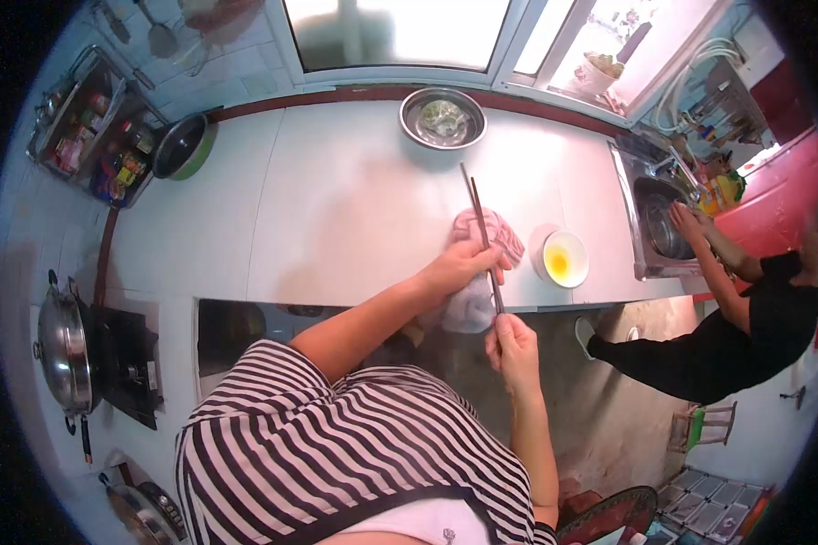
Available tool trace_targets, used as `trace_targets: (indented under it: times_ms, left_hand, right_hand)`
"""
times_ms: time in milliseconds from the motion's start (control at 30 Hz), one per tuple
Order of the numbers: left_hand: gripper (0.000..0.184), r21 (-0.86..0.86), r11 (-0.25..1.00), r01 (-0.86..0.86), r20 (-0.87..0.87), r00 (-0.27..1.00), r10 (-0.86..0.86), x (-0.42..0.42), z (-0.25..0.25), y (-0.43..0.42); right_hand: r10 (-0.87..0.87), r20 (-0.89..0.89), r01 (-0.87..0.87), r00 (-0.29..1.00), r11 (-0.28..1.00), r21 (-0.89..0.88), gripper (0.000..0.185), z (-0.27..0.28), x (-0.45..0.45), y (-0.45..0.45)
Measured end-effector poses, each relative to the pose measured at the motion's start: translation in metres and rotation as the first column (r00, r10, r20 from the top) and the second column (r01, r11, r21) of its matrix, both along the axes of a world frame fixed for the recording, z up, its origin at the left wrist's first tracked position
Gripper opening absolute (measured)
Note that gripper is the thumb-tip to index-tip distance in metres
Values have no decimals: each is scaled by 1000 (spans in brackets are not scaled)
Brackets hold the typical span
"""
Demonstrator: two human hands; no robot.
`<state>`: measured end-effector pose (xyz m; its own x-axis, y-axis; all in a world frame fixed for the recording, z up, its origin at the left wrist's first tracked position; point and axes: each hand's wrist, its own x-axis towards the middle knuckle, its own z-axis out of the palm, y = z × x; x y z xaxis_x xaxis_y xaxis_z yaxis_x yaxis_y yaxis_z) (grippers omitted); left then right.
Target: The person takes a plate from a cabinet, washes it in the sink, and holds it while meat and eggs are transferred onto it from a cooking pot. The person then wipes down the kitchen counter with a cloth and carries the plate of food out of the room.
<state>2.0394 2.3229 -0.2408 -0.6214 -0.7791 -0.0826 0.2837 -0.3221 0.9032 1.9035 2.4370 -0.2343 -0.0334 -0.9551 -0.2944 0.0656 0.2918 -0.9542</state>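
Head view: A broad white countertop (336, 209) runs left from the hands to a green-sided pan (184, 146) at the back corner. Its front edge passes just below a white bowl (566, 259) holding something yellow, right of the hands. A metal bowl (443, 119) with pale green contents sits near the back edge, beneath the window. To the right, beyond a stretch of counter, are a sink (661, 218) and a person in black (727, 336) reaching into it.

Two long, thin, dark sticks (479, 207) rise at a slant in front of the wearer, tips apart, above the counter's front part. A pink-and-white cloth (489, 227) lies bunched behind and below them, its paler part hanging past the edge.

The left hand (463, 266) reaches across from the left, fingers closed around the sticks' middle and touching the cloth. The right hand (516, 345), lower, pinches their bottom ends, forearm rising from below.
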Motion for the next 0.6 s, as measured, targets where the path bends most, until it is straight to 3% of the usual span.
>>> trace_targets:
  times_ms: [133, 200, 267, 333, 367, 400, 433, 500, 533, 567, 600]
  left_hand:
    - [20, -60, 990, 126, 34, 992, -124, -11, -20, -32]
    - [19, 2, 996, 88, 63, 994, -88, -10, -31, -54]
    - [17, 135, 989, 57, -40, 998, -52, -5, -39, -91]
    - [13, 119, 987, -110, 106, 990, 97, -1, -68, -141]
    - [13, 86, 989, -119, 174, 979, 102, 8, -56, -160]
    - [13, -66, 986, -155, 293, 941, 168, 11, -71, -190]
    - [13, -51, 986, -159, 344, 924, 167, 16, -64, -206]
    - [13, -267, 961, -73, 589, 777, 223, 21, -96, -265]
    - [22, -346, 938, -40, 701, 653, 287, 22, -82, -275]
    - [26, -413, 908, 75, 796, 514, 320, 20, -83, -291]
    - [27, -389, 913, 122, 831, 474, 291, 19, -80, -301]
  right_hand:
    - [-27, -66, 24, 997, 999, -41, 24, -21, 4, -59]
    - [1, -81, -4, 997, 1000, -31, 26, -30, 3, -80]
    - [-5, -94, 6, 996, 1000, 6, 30, -26, 7, -99]
    - [22, -102, -21, 995, 1000, 7, 32, -33, 4, -106]
    - [50, -127, -46, 991, 998, 39, 32, -36, 2, -104]
    - [76, -151, -66, 986, 995, 73, 32, -38, -1, -101]
    - [70, -150, -60, 986, 996, 71, 32, -41, -6, -96]
    - [129, -104, -110, 986, 979, 171, 34, -46, -17, -85]
    - [118, -103, -100, 988, 981, 167, 34, -50, -22, -81]
    - [70, -79, -53, 994, 978, 200, 34, -53, -28, -74]
    - [20, -55, -6, 998, 972, 234, 34, -57, -32, -68]
